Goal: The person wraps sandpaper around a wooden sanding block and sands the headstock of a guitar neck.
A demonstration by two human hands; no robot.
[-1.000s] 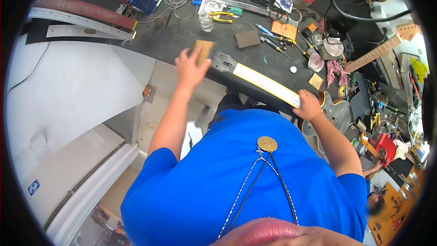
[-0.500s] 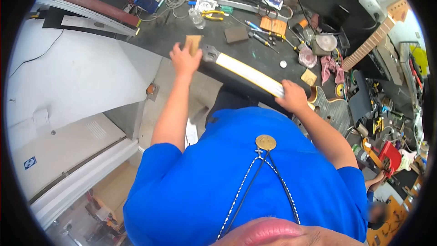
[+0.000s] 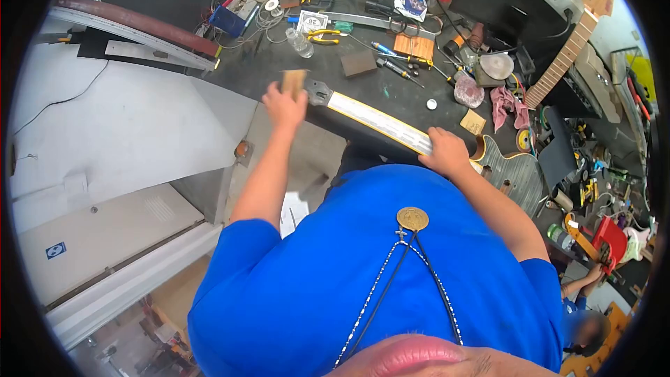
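An electric guitar lies across the front of me, its grey wood-grained body (image 3: 515,171) at the right. The neck (image 3: 373,115), covered with white strips and edged in yellow, runs left to a dark headstock (image 3: 319,93). My right hand (image 3: 447,151) is closed around the neck near the body. Just beyond the headstock's end, my left hand (image 3: 285,106) pinches a tan piece of sandpaper (image 3: 294,81), standing up from the fingers and slightly blurred.
Pliers (image 3: 323,36), a clear bottle (image 3: 300,43), a dark block (image 3: 358,64) and screwdrivers (image 3: 401,70) lie on the black workbench (image 3: 380,91). Another fretted neck (image 3: 567,56) leans at the right. A co-worker's arm (image 3: 585,281) shows at lower right.
The view has shifted slightly. My left hand stays by the headstock with the sandpaper, its angle a little changed. My right hand keeps its hold on the neck.
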